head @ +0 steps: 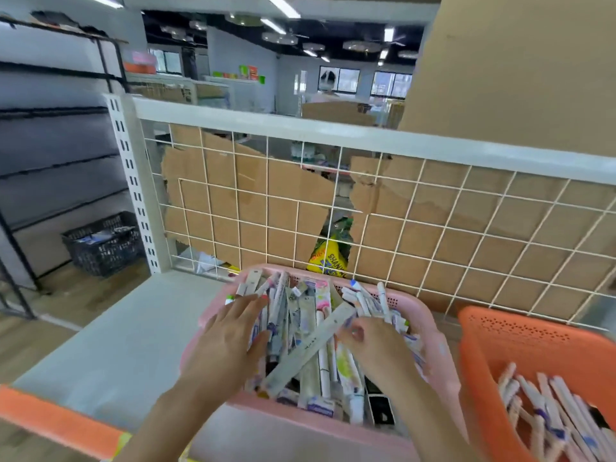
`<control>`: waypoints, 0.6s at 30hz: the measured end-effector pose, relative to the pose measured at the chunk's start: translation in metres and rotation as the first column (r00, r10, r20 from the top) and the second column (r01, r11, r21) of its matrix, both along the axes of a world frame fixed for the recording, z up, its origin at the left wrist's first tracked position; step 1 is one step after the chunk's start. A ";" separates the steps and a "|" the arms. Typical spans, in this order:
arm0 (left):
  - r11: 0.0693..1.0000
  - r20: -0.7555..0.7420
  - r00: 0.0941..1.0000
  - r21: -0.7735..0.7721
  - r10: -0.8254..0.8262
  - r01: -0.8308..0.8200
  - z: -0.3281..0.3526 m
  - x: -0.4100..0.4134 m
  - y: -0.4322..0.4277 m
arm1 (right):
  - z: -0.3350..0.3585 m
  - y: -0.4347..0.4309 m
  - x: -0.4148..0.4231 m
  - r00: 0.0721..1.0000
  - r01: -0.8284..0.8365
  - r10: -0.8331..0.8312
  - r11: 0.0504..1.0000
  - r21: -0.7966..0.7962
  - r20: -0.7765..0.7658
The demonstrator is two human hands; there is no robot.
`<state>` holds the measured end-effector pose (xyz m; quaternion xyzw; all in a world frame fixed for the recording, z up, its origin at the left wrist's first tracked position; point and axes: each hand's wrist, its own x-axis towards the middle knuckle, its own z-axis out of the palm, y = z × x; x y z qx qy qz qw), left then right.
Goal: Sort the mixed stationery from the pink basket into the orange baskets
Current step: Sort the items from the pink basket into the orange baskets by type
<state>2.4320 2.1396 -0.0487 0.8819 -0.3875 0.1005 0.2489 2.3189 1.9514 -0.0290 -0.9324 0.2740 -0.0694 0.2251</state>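
The rectangular pink plastic basket [440, 348] sits on the pale flat table [116, 345], holding mixed stationery [306, 331]. The rectangular orange plastic basket [520, 338] stands just right of it. A white wire grid panel [405, 221] stands behind both.

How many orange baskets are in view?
2: the right basket, beside the pink basket, holds pens; the left basket shows only a rim at bottom left. More may sit off frame.

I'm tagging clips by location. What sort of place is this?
Probably a shop's stockroom or sales floor: a slotted shelving upright with a wire grid panel, cardboard behind it, and a pink basket full of packaged stationery.
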 end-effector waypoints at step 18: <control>0.982 -0.077 0.979 -0.040 -0.187 0.184 0.002 0.014 -0.012 | -0.005 0.002 0.062 0.979 0.150 -0.143 0.988 0.041 -0.147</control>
